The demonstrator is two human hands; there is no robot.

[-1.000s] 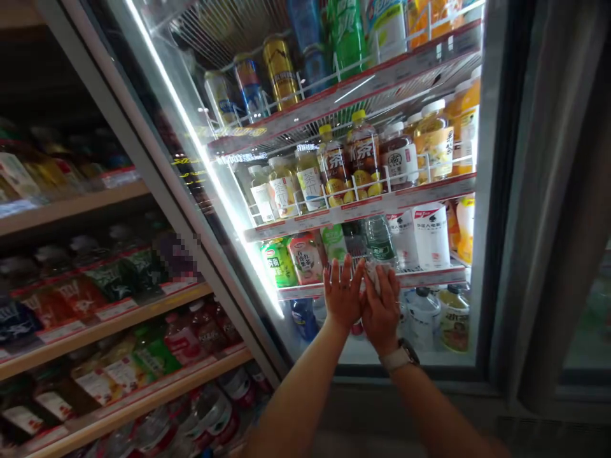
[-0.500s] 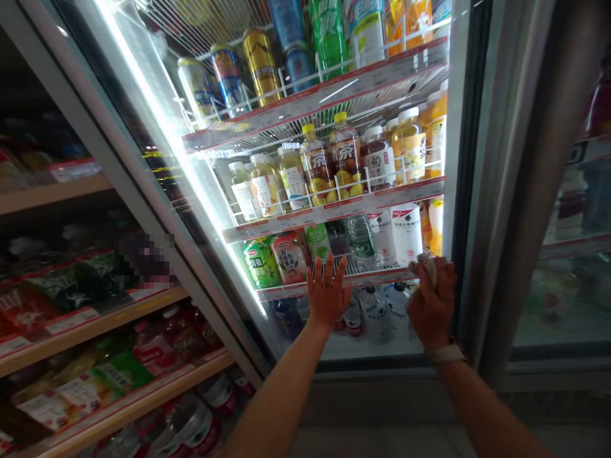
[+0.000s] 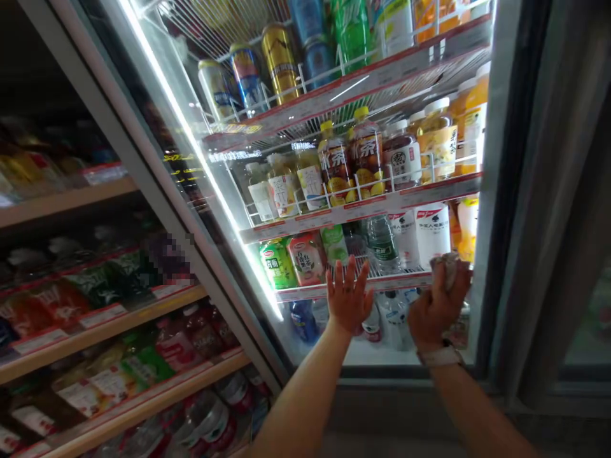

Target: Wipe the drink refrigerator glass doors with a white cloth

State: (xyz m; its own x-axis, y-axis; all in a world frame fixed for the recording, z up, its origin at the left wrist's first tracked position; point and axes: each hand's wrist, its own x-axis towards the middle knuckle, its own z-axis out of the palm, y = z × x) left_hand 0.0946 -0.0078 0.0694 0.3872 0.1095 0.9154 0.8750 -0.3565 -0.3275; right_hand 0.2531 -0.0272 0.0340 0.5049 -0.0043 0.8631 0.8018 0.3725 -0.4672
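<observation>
My left hand lies flat with spread fingers against the glass door of a lit drinks cooler, in front of a low shelf edge. Nothing is held in it. To its right, my right hand grips a crumpled greyish cloth pressed on the glass near the door's right side. A band is on the right wrist. Behind the glass, between the hands, stands a clear bottle with a green label. White packages are behind the cloth, partly hidden.
Bottles of tea and cans fill the upper cooler shelves. An open rack with wooden shelf edges and packed drinks stands on the left. A dark vertical door frame is at the right.
The view has shifted, so the cooler appears further right. My right hand has tilted and moved slightly lower relative to the shelves, cloth still in it. My left hand stays spread on the glass.
</observation>
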